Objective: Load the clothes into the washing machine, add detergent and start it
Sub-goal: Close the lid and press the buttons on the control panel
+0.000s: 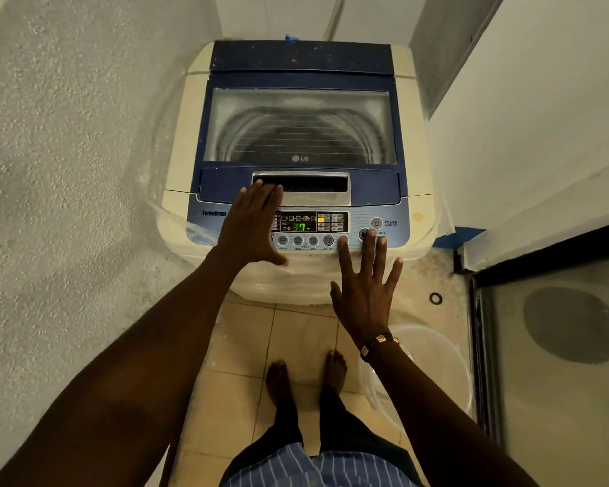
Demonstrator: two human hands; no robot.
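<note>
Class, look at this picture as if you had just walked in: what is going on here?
A person stands barefoot at a top-loading washing machine whose lid is closed. The display is lit and reads 37. The left hand lies flat beside the lid handle, fingers straight. The right hand is spread, its fingers reaching the start button. A clear basin sits on the floor.

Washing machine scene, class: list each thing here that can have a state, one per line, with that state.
Washing machine lid: closed.
Display: lit, green 37.
Left hand: open, flat by the lid handle.
Right hand: open, fingers spread at the start button.
Clear basin: on floor.
</note>
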